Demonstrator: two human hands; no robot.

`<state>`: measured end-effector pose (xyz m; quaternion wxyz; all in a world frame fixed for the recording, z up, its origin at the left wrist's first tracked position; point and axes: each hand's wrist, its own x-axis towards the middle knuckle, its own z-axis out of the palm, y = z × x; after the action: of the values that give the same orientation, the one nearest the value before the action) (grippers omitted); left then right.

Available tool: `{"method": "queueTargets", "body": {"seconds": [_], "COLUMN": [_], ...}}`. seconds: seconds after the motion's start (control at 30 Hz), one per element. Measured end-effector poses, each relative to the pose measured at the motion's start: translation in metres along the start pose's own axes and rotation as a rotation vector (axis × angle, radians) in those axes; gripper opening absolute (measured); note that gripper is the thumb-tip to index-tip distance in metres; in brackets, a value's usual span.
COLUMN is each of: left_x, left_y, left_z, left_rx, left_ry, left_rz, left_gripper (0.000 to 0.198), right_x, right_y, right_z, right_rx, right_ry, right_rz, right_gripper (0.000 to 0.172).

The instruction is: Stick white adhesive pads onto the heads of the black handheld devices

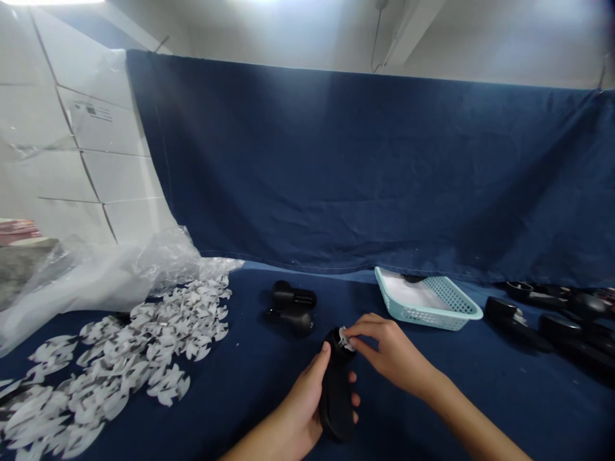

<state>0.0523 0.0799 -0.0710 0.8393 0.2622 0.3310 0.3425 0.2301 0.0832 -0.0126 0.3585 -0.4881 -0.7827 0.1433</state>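
The left hand (298, 413) is gripping a black device (335, 403) near the table's front edge, a little right of centre, holding it upright off the cloth. Its thumb is lying along the near face, and its fingers (355, 398) are curling round the far side, so the hand is closed firmly on the body. The right hand (394, 352) is reaching in from the right, mostly closed, with its fingertips (353, 328) pinching a small white piece (346, 339) against the device's top end. The piece is partly hidden by those fingers, so its exact shape is hard to tell.

A navy cloth (480, 410) is covering the table and hanging up behind it. Two more black devices (291, 307) are lying just beyond the hands, towards the far edge. A teal basket (427, 301) lined with white is sitting at that edge, right of them. Further black devices (542, 323) are crowding the right edge. White cutouts (144, 346) are spreading across the left side, beside a clear plastic sheet (96, 288) bunching at the far left corner.
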Motion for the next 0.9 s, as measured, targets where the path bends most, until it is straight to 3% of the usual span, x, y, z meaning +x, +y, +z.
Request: {"method": "queueTargets", "body": {"seconds": [0.9], "left_x": [-0.0039], "left_y": [0.0039], "left_z": [0.0057], "left_rx": [0.017], "left_ry": [0.017], "left_rz": [-0.002], "left_gripper": [0.055], "right_x": [-0.0001], "right_y": [0.0024], "right_z": [0.0002], "right_rx": [-0.024], "right_ry": [0.01], "right_rz": [-0.004], "right_gripper": [0.021]}}
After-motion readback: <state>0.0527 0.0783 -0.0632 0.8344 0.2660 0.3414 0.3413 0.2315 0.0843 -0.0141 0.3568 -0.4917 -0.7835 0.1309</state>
